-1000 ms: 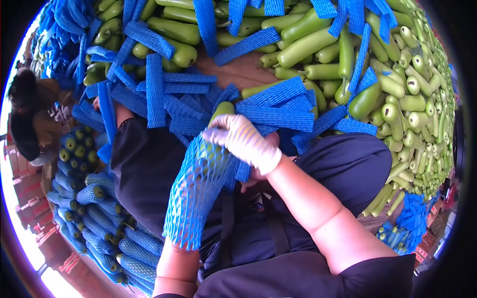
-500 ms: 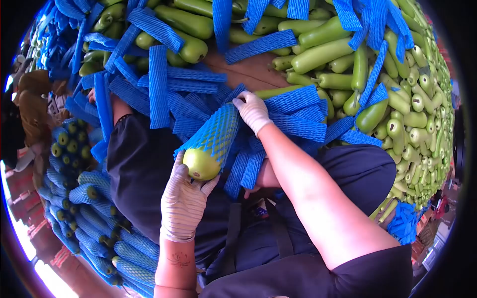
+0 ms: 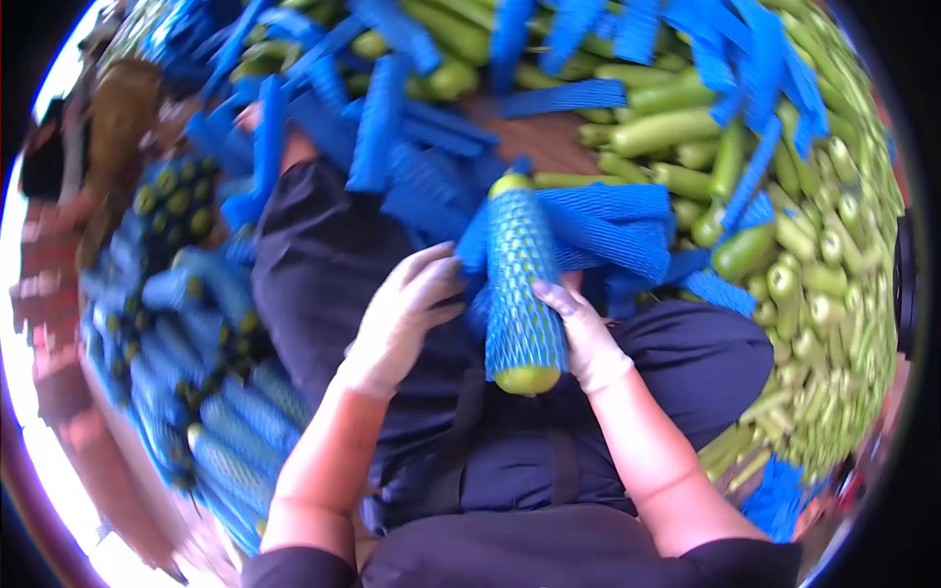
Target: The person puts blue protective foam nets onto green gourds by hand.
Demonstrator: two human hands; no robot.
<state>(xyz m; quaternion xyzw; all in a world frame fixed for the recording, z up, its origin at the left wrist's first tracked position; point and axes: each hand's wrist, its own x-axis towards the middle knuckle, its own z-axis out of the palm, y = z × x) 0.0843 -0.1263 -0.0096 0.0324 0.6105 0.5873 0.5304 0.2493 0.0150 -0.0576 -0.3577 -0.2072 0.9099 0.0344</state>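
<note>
A long green bottle gourd (image 3: pixel 529 380) stands nearly upright over my lap, its neck end pointing away from me. A blue foam net sleeve (image 3: pixel 524 284) covers most of it, with both ends of the gourd bare. My right hand (image 3: pixel 585 335), in a pale glove, grips it from the right side with the thumb on the net; the other fingers are hidden behind. To the left of the gourd, my gloved left hand (image 3: pixel 410 309) is open and apart from it, fingers stretched towards it and slightly blurred.
Flat blue net sleeves (image 3: pixel 613 225) lie heaped in front of my lap. Bare gourds (image 3: pixel 667 132) are piled ahead and along the right. Netted gourds (image 3: pixel 230 461) are stacked at the left. A bare foot (image 3: pixel 252 118) shows among the sleeves.
The net now covers the gourd down to near its blunt end. My left hand has let go of that end and moved up; my right hand has shifted from the neck end to the gourd's side.
</note>
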